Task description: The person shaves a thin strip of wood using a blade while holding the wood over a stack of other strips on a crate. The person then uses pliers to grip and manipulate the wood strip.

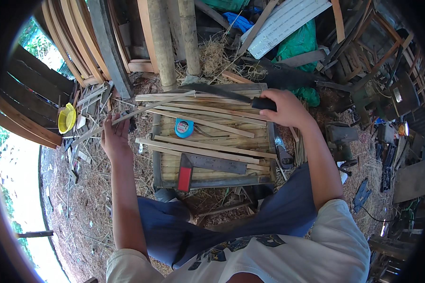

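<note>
My left hand is closed around a long thin wooden strip, which slants up and right over the low slatted table. In my right hand is the black handle of a long knife. Its dark blade points left, and the tip lies near the strip's far end; whether they touch I cannot tell. Below the blade, several loose strips lie across the table. Among them sits a blue tape measure with a dark cord. Nearest me rests a try square with a red handle.
Bamboo posts rise just past the table. A yellow basin stands at the left beside wood scraps. Right of the table lies a metal hand tool. Shavings litter the floor, and a white panel leans at the far right.
</note>
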A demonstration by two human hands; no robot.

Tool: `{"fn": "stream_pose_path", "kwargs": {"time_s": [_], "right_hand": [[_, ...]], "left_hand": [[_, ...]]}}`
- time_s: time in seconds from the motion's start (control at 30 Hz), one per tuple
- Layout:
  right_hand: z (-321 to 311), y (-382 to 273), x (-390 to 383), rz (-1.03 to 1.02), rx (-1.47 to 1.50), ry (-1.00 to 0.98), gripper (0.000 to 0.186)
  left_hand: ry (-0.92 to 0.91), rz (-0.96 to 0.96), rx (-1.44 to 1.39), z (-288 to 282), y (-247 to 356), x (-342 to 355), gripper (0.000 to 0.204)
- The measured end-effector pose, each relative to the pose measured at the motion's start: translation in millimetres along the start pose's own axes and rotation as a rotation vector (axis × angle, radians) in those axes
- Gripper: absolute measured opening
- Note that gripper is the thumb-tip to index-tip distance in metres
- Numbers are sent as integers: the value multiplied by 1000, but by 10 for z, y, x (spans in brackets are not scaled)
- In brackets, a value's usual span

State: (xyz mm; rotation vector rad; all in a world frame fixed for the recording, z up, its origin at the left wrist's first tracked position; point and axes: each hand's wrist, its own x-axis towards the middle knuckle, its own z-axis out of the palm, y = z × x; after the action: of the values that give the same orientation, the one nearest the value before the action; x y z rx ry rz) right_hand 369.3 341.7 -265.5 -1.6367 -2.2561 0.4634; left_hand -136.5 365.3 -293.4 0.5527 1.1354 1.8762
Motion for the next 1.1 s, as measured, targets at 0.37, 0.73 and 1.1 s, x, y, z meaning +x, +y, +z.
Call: {"fn": "stream_pose_path", "kwargs": {"time_s": [0.37,0.73,1.1], "right_hand": [[175,323,553,-135,-170,119,43],[291,433,662,-58,-28,3,45],[294,208,574,-121,-124,143,42]], "left_hand": [[57,48,44,15,63,76,38],[81,86,22,-177,120,182,36],[104,122,27,-149,151,78,37]]}}
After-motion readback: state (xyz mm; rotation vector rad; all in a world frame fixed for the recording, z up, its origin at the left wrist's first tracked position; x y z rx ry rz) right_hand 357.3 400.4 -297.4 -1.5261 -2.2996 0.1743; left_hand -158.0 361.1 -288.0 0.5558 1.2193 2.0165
